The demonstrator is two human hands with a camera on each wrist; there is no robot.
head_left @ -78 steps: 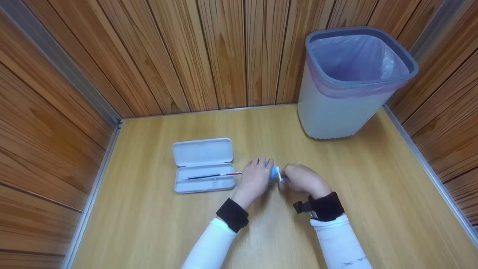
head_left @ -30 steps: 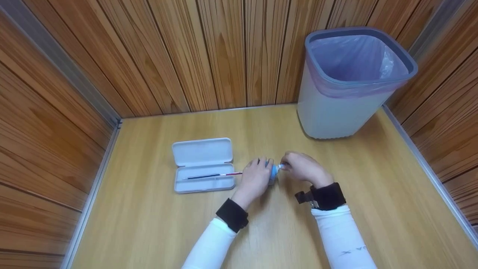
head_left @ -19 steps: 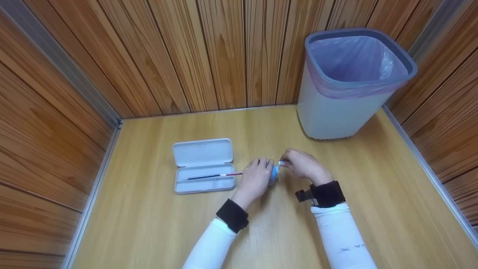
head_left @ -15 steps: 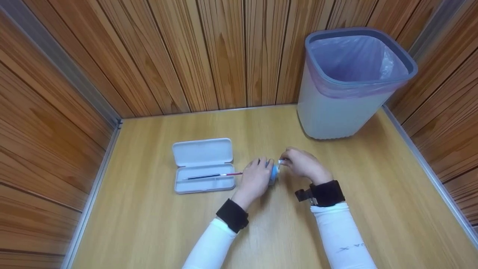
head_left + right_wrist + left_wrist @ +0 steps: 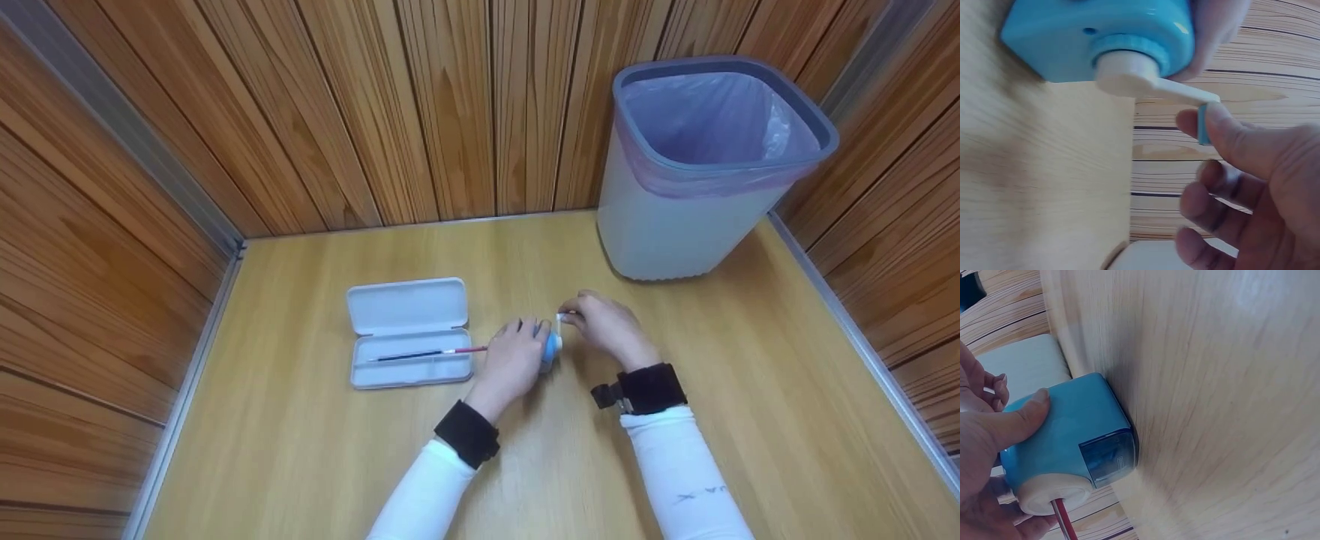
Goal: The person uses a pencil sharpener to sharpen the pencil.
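My left hand point(image 5: 512, 361) grips a blue pencil sharpener point(image 5: 1067, 422) on the table, thumb along its side. A dark blue clear shavings drawer point(image 5: 1109, 458) shows in the left wrist view. A pencil point(image 5: 420, 354) sticks out of the sharpener's cream-coloured end to the left, its length extending over the open case. My right hand point(image 5: 609, 326) pinches the blue knob point(image 5: 1203, 125) of the white crank point(image 5: 1185, 91) between thumb and index finger; the other fingers are loosely bent. In the head view the crank points away from me. The pencil's inserted end is hidden.
An open pale grey pencil case point(image 5: 409, 306) lies on the table point(image 5: 300, 465) left of the sharpener, lid toward the back wall. A lined trash bin point(image 5: 667, 232) stands at the back right. Wood-panelled walls point(image 5: 442, 112) close off the back and sides.
My right hand has moved up and away from me with the crank knob, turning the crank from pointing toward me to pointing away. The left hand, sharpener and pencil look unmoved.
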